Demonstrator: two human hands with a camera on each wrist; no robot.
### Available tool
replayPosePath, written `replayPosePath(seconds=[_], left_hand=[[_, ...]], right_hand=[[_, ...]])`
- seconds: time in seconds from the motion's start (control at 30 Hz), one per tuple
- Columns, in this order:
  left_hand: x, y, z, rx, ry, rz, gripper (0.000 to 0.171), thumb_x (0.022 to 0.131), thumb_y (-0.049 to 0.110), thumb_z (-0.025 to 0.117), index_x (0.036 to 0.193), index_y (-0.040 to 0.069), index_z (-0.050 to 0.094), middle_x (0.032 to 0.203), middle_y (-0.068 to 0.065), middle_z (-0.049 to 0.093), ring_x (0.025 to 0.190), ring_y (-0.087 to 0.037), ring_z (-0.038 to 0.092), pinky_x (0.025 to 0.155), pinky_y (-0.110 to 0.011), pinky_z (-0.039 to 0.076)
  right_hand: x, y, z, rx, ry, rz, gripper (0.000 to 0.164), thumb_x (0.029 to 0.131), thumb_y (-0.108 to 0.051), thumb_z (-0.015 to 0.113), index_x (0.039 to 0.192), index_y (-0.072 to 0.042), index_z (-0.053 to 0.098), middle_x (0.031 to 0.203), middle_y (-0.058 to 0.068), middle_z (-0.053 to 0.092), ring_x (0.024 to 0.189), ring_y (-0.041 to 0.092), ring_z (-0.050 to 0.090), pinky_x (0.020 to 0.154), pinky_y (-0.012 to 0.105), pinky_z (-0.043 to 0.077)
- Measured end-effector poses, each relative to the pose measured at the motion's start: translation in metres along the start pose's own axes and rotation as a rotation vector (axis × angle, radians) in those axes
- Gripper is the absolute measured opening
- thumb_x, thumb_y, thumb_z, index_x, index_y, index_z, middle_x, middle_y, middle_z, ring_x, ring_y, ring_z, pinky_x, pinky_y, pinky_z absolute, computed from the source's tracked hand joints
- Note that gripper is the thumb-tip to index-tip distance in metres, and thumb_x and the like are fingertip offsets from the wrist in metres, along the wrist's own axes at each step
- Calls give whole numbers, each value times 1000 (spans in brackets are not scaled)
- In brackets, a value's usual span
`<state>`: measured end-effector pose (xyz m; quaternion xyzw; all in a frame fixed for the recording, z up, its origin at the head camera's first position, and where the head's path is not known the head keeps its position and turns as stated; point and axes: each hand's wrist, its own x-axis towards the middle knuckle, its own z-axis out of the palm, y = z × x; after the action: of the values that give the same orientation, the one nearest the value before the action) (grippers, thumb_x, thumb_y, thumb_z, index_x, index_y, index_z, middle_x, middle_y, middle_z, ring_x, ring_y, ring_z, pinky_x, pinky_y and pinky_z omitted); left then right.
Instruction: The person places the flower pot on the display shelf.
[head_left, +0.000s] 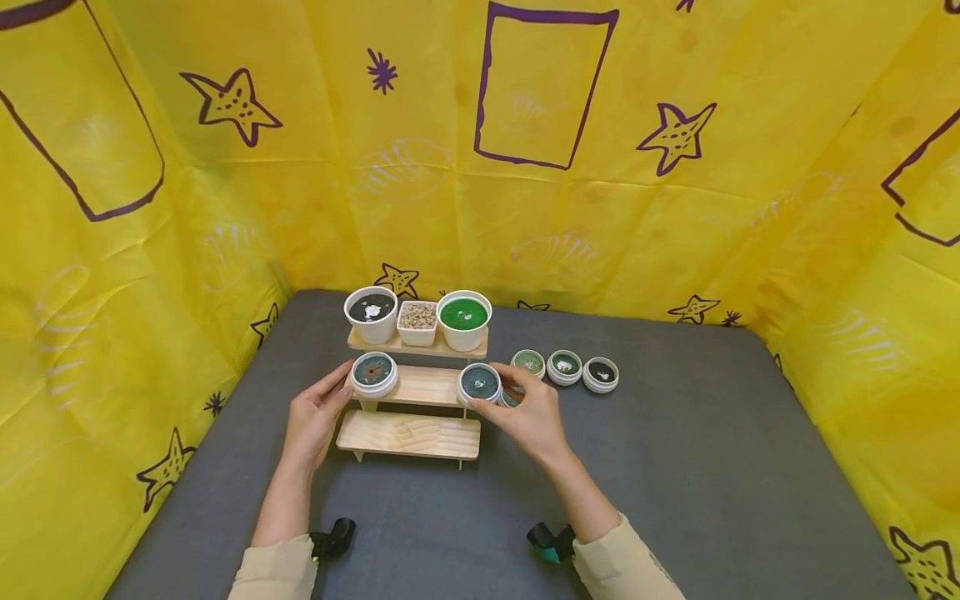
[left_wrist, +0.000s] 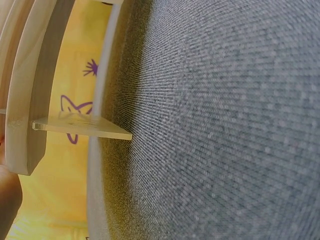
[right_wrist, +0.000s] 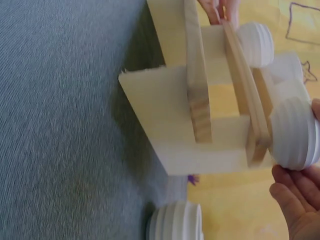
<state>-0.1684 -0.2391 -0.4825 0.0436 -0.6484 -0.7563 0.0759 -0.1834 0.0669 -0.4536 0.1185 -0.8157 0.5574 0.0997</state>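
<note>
A wooden three-tier stand [head_left: 408, 433] holds round white tubs. My left hand [head_left: 311, 421] is at the left end of its middle tier, fingers behind and thumb in front, gripping that end. Right beside those fingers sits a ribbed white tub [head_left: 373, 375] with dark teal contents and a brown spot. At the tier's right end my right hand [head_left: 528, 417] holds another ribbed white tub [head_left: 480, 383], dark blue-green inside, between thumb and fingers. In the right wrist view that tub [right_wrist: 292, 132] is right at the shelf's end. The left wrist view shows mostly grey cloth.
On the top tier stand a white cup of dark contents [head_left: 372, 314], a square dish of beige bits [head_left: 417, 323] and a green-filled cup [head_left: 464, 320]. Several small tubs [head_left: 564, 367] sit on the grey table right of the stand; one is partly behind my right hand. Yellow patterned cloth [head_left: 450, 208] surrounds the table.
</note>
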Motion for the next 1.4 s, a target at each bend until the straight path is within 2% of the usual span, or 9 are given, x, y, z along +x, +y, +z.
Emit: replayPosePath(seconds=[0.1,0.23,0.47,0.6,0.73,1.0,1.4], left_hand=[[0,0,0,-8,-5,6,51,99,1,55,144,-15,37,111,28,66,111,15,58,95,-5,48],[0,-1,0,-23,-9,18,52,98,-1,54,143,-17,35,110,27,66,110,15,58,93,-4,48],[0,0,0,-34,-13,22,52,98,-1,54,144,-17,35,111,27,67,111,15,58,93,-4,48],[0,0,0,-33,-16,19,52,98,0,55,144,-16,35,111,27,66,111,14,58,94,-4,48],[0,0,1,-31,-18,20,53,98,2,56,144,-16,35,111,27,66,111,15,58,94,-4,48],[-1,-2,0,-72,-27,43,54,98,0,55,143,-19,31,113,23,67,113,12,59,96,-5,48],[0,-4,-1,-76,-37,55,54,98,0,56,143,-19,32,115,22,68,114,10,60,96,-6,49]], right_hand=[[1,-4,9,1,-11,-30,54,67,-20,92,116,-10,72,110,8,74,100,22,71,91,43,61],[3,-8,19,22,-22,-61,54,67,-20,91,117,-8,71,109,10,74,99,22,71,88,39,61],[7,-13,33,19,-37,-43,55,67,-23,92,117,-11,71,109,10,75,102,21,73,89,36,61],[9,-14,39,21,-27,-53,56,67,-21,92,117,-8,71,110,12,75,104,22,72,90,34,60],[11,-16,44,1,-27,-73,56,67,-21,92,117,-7,71,108,11,75,101,20,72,88,31,61],[15,-24,53,-105,-58,-96,55,67,-31,91,117,-15,72,103,1,77,93,11,71,80,28,58],[17,-23,61,-155,-73,-113,55,70,-35,89,119,-18,71,106,-2,76,93,11,68,78,21,53]])
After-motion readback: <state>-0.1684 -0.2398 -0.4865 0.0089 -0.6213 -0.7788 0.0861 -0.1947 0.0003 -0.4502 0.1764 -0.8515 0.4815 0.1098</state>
